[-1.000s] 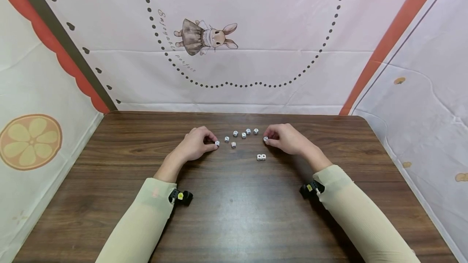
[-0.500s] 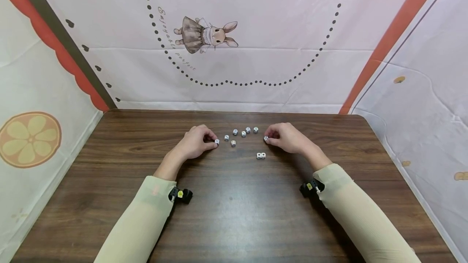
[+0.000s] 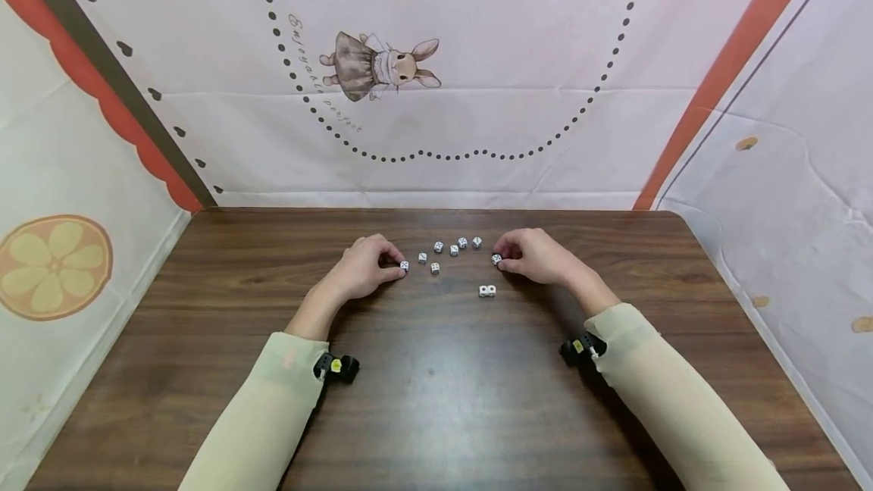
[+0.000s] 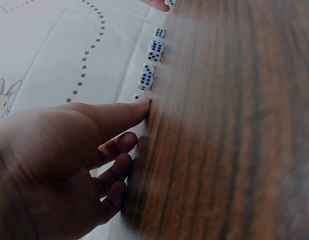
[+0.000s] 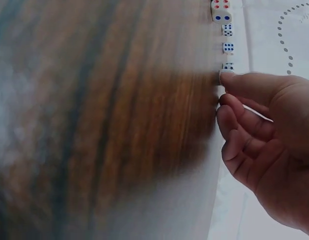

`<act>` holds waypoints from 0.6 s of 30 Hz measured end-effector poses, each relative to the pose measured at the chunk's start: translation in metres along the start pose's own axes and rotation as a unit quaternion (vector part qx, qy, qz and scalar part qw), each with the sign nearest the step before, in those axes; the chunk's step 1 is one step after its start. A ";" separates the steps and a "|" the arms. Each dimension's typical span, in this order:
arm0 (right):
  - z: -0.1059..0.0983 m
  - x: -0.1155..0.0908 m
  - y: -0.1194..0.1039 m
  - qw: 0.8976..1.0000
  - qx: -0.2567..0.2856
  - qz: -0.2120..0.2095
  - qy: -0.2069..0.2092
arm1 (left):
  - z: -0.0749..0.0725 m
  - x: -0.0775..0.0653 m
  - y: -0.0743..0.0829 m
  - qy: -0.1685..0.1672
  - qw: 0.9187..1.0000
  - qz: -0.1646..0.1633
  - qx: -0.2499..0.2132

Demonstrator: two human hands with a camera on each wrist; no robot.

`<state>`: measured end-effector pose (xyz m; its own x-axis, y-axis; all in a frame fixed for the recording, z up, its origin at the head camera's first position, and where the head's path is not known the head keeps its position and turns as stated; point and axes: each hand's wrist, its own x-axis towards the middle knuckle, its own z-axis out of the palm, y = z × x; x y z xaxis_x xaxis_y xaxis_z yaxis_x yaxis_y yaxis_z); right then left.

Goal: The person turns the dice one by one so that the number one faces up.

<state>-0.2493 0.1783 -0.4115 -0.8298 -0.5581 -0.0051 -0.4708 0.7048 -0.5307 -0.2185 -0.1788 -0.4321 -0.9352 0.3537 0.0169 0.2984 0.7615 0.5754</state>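
My left hand [image 3: 366, 269] pinches a white die [image 3: 405, 266] between thumb and finger, low over the brown table. In the left wrist view the thumb covers most of that die. Across from it my right hand [image 3: 535, 254] pinches another die [image 3: 496, 259] in the same way; in the right wrist view the thumb hides much of it. Several loose dice lie between the hands, among them a die [image 3: 435, 268] nearest the left hand's side and a die [image 3: 477, 242] close to the right fingers. A touching pair of dice [image 3: 487, 291] sits nearer the body.
The wood-grain table [image 3: 436, 400] ends at a far edge against a white printed cloth [image 3: 518, 120] with a rabbit picture. Cloth walls also stand at left and right. A small black camera [image 3: 346, 368] sits at the left wrist, with another camera [image 3: 571, 352] at the right.
Both hands stay nearly in place with their dice, and the loose dice lie as before. The head view shifts only slightly.
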 end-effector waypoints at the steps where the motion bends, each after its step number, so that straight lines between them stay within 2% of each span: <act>1: 0.000 -0.001 -0.001 1.000 0.000 0.006 -0.001 | 0.001 0.000 0.000 -0.001 1.000 0.001 0.000; 12: 0.006 0.005 -0.015 0.995 -0.040 0.093 0.015 | 0.002 0.000 -0.001 0.004 1.000 -0.001 0.000; 18: 0.008 0.008 -0.017 0.995 -0.055 0.076 0.020 | 0.002 0.001 -0.002 0.002 1.000 -0.004 0.001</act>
<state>-0.2452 0.1584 -0.4087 -0.9038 -0.4258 -0.0432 -0.3678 0.8242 -0.4307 -0.2193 -0.1791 -0.4353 -0.9384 0.3452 0.0163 0.2915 0.7653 0.5738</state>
